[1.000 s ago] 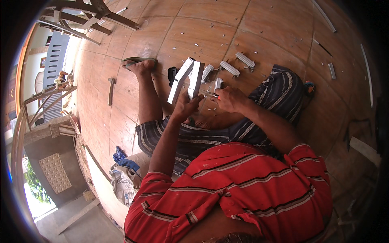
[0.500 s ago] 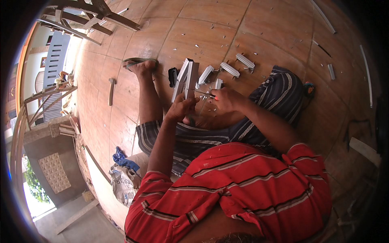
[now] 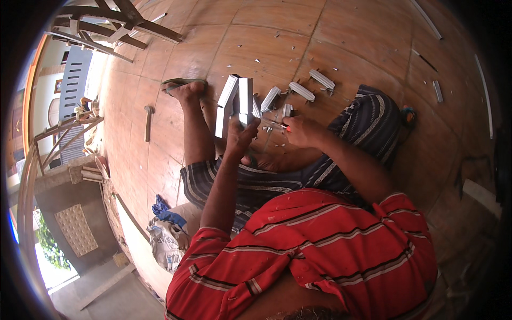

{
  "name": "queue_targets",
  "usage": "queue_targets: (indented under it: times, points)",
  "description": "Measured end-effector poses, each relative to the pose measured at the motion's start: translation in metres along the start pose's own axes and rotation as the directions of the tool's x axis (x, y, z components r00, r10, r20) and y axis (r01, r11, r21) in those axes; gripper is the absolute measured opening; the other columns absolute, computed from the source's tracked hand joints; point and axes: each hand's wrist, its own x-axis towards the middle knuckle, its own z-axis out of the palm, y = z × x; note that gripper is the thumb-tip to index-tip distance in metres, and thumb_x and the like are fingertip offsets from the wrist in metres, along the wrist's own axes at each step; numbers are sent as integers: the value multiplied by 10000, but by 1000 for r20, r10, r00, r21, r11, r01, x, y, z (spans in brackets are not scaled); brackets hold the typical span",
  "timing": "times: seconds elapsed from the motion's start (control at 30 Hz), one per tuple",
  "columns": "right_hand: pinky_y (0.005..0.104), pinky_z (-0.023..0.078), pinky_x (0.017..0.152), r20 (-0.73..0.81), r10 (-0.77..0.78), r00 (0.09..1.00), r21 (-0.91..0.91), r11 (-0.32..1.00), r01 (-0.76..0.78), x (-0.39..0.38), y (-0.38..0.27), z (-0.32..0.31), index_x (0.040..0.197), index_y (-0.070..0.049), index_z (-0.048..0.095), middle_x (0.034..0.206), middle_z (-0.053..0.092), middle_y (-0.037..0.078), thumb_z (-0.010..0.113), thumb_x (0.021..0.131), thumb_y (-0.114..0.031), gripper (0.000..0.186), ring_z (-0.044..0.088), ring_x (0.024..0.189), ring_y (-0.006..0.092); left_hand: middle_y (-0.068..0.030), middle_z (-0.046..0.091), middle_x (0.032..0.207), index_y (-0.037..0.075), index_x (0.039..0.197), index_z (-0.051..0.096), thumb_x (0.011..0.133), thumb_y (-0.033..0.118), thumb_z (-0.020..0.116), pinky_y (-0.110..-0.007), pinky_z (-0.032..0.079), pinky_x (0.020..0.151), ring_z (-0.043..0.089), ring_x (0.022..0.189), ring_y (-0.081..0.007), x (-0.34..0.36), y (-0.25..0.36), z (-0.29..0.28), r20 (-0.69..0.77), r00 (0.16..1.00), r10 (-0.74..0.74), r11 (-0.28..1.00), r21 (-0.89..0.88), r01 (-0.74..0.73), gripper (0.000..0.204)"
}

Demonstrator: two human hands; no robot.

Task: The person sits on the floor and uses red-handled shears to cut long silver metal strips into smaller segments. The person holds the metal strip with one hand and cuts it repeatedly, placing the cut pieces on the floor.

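Note:
My left hand (image 3: 242, 134) is closed around the lower end of a silver metal channel (image 3: 245, 98), folded into a narrow upside-down V and raised above the floor. My right hand (image 3: 305, 133) grips a slim hand tool (image 3: 278, 125) with a narrow metal tip and a bit of red handle showing. Its exact kind is too small to tell. The tip points left toward the channel, with a gap between. Short ribbed silver metal pieces (image 3: 302, 92) lie on the tiles just beyond my hands, one of them (image 3: 287, 110) right beside the tool.
A hammer (image 3: 148, 124) lies on the tiled floor (image 3: 266, 42) left of my outstretched leg. Metal scraps are scattered ahead, with long strips (image 3: 484, 96) at right. A wooden trestle (image 3: 122, 26) stands far left; a white sack (image 3: 166, 240) sits near my left side.
My left hand has turned the channel and shifted it slightly left, away from the tool. The tool's tip, near the channel before, is now apart from it. My right hand moved slightly right.

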Motion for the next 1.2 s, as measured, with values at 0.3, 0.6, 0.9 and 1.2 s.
queue_targets:
  times: [0.3,0.6,0.9,1.2]
  points:
    - [547,571,829,-175,-74,982,-71,996,62,0,-18,-9,1108,-33,668,946,737,254,645,916,-244,286,723,927,440,-42,662,785,28,1061,648,943,330,782,-306,548,617,662,685,-143,-1,2,7,76,994,-84,996,4,84,350]
    - [535,571,805,-124,-41,991,-106,994,28,0,-3,5,1099,-67,673,928,730,239,642,941,-290,275,717,911,430,-120,694,782,-17,1091,608,923,368,778,-362,564,595,706,691,-176,9,-24,11,-56,998,9,857,515,21,454]
    - [535,579,810,-99,-7,995,-155,988,-9,-5,-7,4,1138,-70,664,950,736,227,636,933,-263,282,723,912,425,-79,671,751,-2,1031,597,940,284,751,-348,548,578,666,628,-156,-8,-2,8,95,995,-22,957,290,-7,337]
    - [519,584,811,-98,-3,995,-127,992,-9,-9,-9,4,1089,-46,660,928,730,222,619,926,-227,247,729,925,410,-49,655,750,6,1050,584,946,252,736,-310,535,558,644,622,-113,-9,-9,9,137,991,-10,963,267,-28,307]
